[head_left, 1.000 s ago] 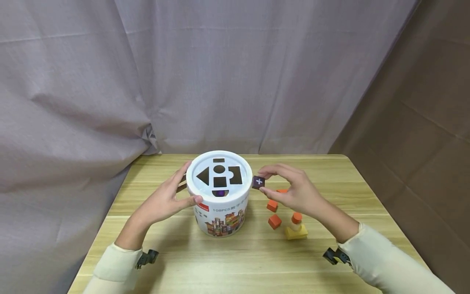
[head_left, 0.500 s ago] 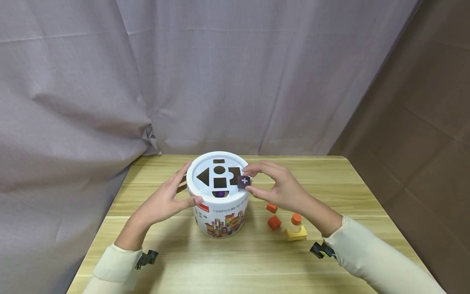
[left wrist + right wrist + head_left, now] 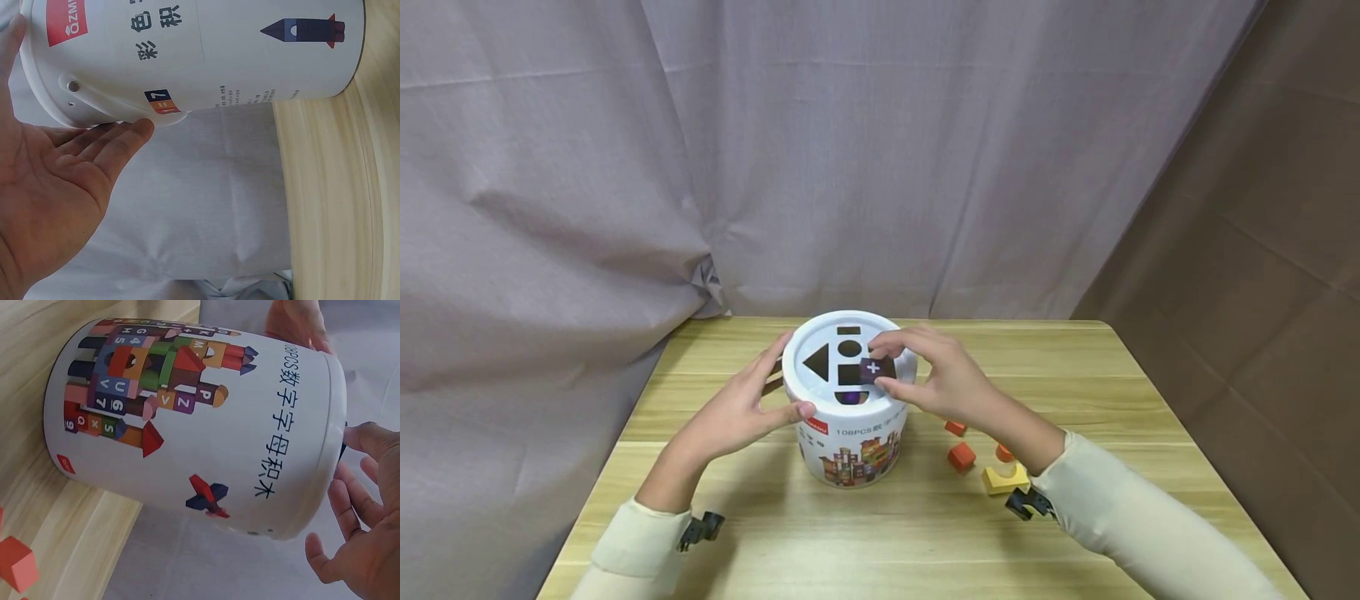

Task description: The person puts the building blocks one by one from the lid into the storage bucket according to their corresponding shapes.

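A white round bucket (image 3: 811,442) of building blocks stands upright on the table, its white lid (image 3: 805,390) cut with shaped holes. My left hand (image 3: 733,412) holds the bucket at its left side, thumb at the front rim and fingers (image 3: 125,147) against the side below the lid. Between thumb and fingers my right hand (image 3: 951,379) pinches a dark purple cube block (image 3: 868,370) marked with a white plus. The cube is over the lid, overlapping the square hole's right edge in the head view. Only a dark sliver of it shows in the right wrist view.
Right of the bucket lie red-orange blocks (image 3: 961,457) and a yellow block (image 3: 1004,478) with a curved notch, partly beneath my right forearm. Something purple (image 3: 852,398) shows through the front hole. A grey curtain (image 3: 880,167) hangs behind the wooden table (image 3: 865,550).
My right hand has carried the purple cube left, from beside the bucket to over the lid near the square hole. The left hand and the bucket have stayed in place.
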`<state>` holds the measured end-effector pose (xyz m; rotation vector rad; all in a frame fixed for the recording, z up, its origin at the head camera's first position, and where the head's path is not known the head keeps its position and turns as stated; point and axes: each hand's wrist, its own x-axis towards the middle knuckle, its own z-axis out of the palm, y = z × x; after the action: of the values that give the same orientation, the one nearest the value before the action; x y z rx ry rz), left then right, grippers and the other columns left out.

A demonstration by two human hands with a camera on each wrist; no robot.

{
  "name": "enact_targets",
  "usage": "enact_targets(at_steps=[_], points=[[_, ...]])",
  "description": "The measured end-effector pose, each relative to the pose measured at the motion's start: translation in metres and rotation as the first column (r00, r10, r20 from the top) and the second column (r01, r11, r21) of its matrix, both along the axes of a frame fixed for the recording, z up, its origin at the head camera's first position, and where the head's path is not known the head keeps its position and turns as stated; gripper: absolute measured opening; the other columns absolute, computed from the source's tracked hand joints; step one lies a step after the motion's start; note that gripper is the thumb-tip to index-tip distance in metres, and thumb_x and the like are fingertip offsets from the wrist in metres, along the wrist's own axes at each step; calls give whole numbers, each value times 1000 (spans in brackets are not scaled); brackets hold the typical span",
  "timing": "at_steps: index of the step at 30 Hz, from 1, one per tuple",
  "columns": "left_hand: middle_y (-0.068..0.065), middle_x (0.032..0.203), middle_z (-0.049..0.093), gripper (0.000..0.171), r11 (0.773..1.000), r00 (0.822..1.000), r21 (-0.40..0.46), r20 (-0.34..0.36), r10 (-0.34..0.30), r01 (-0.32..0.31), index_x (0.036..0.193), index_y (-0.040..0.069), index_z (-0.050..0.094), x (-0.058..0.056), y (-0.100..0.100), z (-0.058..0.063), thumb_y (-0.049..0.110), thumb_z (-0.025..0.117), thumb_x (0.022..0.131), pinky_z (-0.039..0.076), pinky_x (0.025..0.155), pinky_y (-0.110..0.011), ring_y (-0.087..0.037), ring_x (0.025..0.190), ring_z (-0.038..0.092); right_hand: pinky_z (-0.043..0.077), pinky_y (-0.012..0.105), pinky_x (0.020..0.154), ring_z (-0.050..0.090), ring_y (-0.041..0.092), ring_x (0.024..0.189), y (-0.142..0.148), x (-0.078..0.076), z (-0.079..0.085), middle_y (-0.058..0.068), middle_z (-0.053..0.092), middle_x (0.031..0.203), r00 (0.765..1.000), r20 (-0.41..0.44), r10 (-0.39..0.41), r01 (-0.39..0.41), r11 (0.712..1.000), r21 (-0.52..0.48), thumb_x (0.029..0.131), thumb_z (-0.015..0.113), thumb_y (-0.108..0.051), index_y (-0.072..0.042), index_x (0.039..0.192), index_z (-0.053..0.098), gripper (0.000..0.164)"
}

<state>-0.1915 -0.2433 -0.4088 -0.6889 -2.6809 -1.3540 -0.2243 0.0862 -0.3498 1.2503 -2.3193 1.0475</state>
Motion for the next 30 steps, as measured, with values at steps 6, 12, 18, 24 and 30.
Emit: enact_targets(at_steps=[6, 12, 18, 24, 30], points=[[-8, 183, 29, 115, 1000, 1000, 11, 2, -4, 4, 179, 34, 10, 0, -1, -1, 50, 87, 95, 45, 128, -60, -40, 157, 51, 61, 48, 100, 70, 20, 108, -11, -2, -1, 2, 83, 115, 1000, 13, -13, 13, 1000, 14, 89, 94, -11, -10, 127, 78, 42], [-9, 183, 28, 115, 1000, 1000, 15, 7, -3, 3, 179, 34, 10, 0, -1, -1, 50, 87, 95, 45, 128, -60, -40, 157, 51, 59, 50, 104, 71, 22, 109, -18, -5, -1, 2, 84, 118, 1000, 29, -5, 4, 1000, 26, 90, 94, -12, -12, 130, 77, 44], [-9, 184, 26, 115, 1000, 1000, 3, 13, 0, 0, 179, 34, 9, 0, -1, 0, 52, 86, 96, 46, 128, -60, -41, 156, 52, 59, 50, 99, 69, 24, 106, -21, -6, -2, 2, 84, 116, 999, 50, -6, 4, 999, 33, 89, 94, -10, -10, 132, 76, 46], [-9, 184, 27, 115, 1000, 1000, 7, 6, -2, 2, 179, 34, 10, 0, 0, 0, 51, 86, 96, 46, 128, -61, -41, 156, 52, 60, 51, 97, 68, 25, 105, -24, -7, -5, 2, 84, 118, 997, 71, 3, -6, 999, 42, 90, 93, -12, -7, 133, 75, 46], [-9, 184, 27, 114, 1000, 1000, 17, 6, -10, 10, 179, 32, 10, 1, 1, 0, 51, 86, 96, 45, 129, -60, -40, 157, 50, 61, 52, 99, 68, 24, 108, -25, -8, -6, 2, 83, 120, 997, 69, -16, 12, 998, 66, 90, 93, -14, -9, 134, 75, 48]])
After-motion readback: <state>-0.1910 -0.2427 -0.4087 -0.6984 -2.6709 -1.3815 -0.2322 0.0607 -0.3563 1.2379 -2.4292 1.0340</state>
